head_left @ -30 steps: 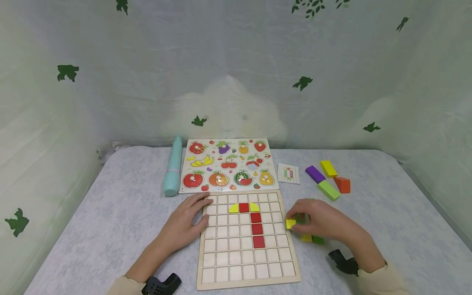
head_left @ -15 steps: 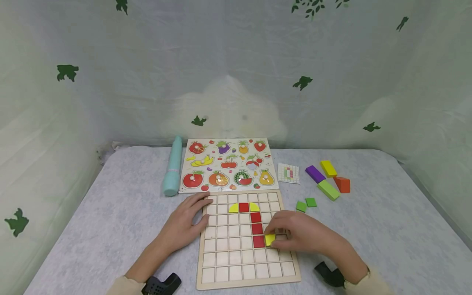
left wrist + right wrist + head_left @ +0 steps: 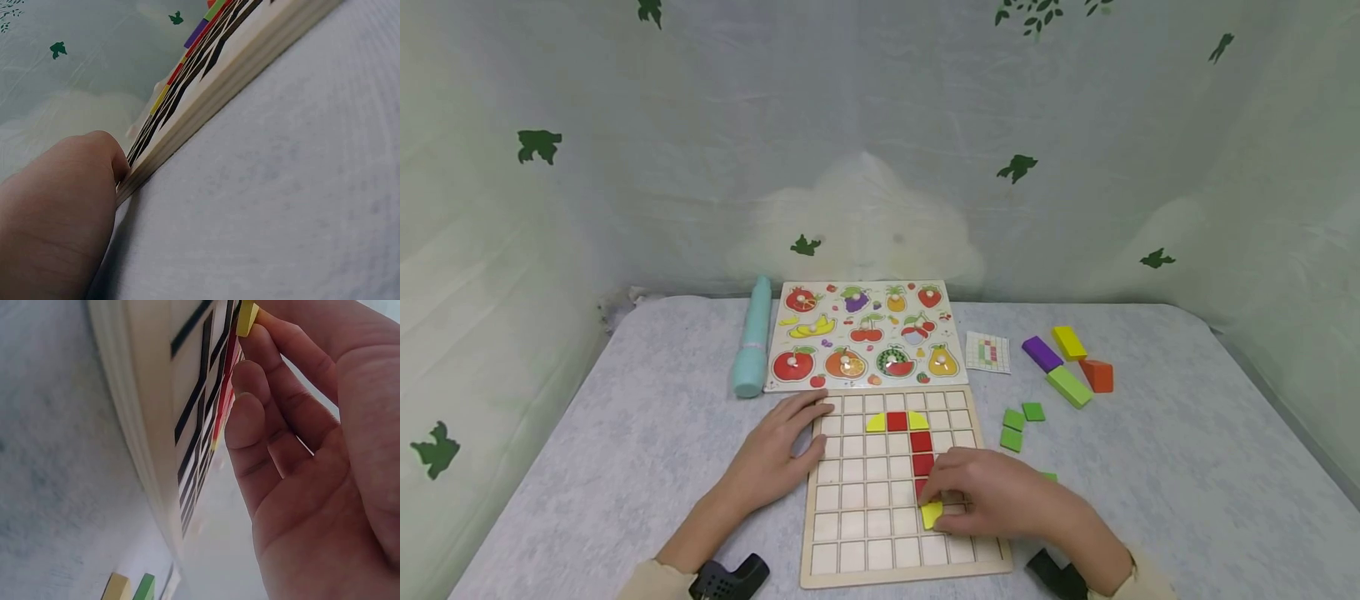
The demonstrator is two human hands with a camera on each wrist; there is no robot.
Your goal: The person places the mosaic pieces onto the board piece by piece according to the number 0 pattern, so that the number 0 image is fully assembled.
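Counter: pale grey top, kinda mottled, running right up to the curtain.
Right hand: reaches over the board from the right, thumb and finger pinched on a yellow square.
Yellow square: at the fingertips, so just left of that hand and over the cell straight below the red column; can't tell if it's seated flat. Looks square, so no real long axis to line up.
Nearer hand: the right, easily; the left is well off to the other side.
Left hand: fingers relaxed and spread, resting on the board's left edge, no loose piece in them.
Grid board: wooden, lying flat between both hands.
Red squares: a column running away from the person, the lowest partly behind the right hand's fingers.
Green squares: loose on the counter, right of the board.
Pattern card: small gridded thing past the board's far right corner.
Fruit puzzle: just behind the board.
Curtain: greyish with green bird shapes, way at the back.
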